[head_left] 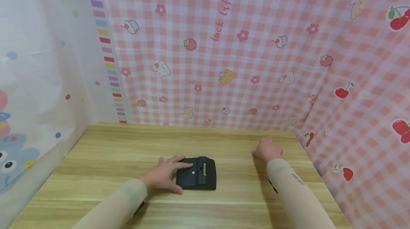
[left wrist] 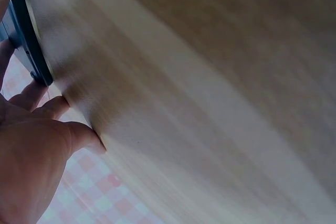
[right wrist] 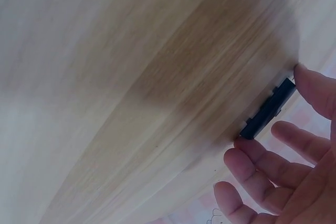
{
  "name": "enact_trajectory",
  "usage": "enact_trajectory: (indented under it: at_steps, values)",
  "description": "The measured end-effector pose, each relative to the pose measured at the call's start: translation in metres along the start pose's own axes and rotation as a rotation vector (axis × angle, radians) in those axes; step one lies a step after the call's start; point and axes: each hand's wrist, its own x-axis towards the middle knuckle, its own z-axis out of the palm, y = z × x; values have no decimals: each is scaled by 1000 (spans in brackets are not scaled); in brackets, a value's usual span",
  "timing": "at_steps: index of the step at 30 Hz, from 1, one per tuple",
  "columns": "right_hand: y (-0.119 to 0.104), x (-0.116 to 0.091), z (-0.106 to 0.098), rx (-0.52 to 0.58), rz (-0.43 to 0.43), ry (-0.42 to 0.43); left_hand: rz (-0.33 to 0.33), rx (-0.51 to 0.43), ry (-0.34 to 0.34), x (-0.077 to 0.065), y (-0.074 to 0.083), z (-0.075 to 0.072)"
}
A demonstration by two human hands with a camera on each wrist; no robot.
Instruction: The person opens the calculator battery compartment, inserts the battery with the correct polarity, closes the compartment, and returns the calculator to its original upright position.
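Observation:
A flat black device [head_left: 188,181], which looks like a calculator lying face down, is on the wooden table. Its battery compartment is uncovered, and a gold-coloured battery [head_left: 204,169] sits in the slot. My left hand [head_left: 163,175] holds the device from its left end, thumb at the near edge, one finger stretched over its back and others by the far edge. Away to the right, my right hand [head_left: 268,149] pinches a small black battery cover [right wrist: 268,108] with tabs, thumb at one end and fingertips at the other. That cover is hidden behind the hand in the head view.
Wood-grain tabletop [head_left: 134,150] spreads around both hands. Behind it hangs a pink checked cloth [head_left: 205,61] with printed cakes and strawberries, which also runs along the right side. A white printed cloth [head_left: 38,61] borders the left.

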Motion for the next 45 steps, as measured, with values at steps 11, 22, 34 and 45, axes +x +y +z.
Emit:
enact_trajectory:
  at_steps: [11,22,34,45]
  values:
    - [4,2,4,-5,-39,17,2,-3,-2,-2,5,-1]
    - [13,1,3,28,-88,61,-3,3,-5,-1,3,-1]
    - [16,-9,-5,106,-164,105,0,7,-1,-1,2,0]
    - [21,-4,-2,28,-192,163,19,9,3,-1,2,0]
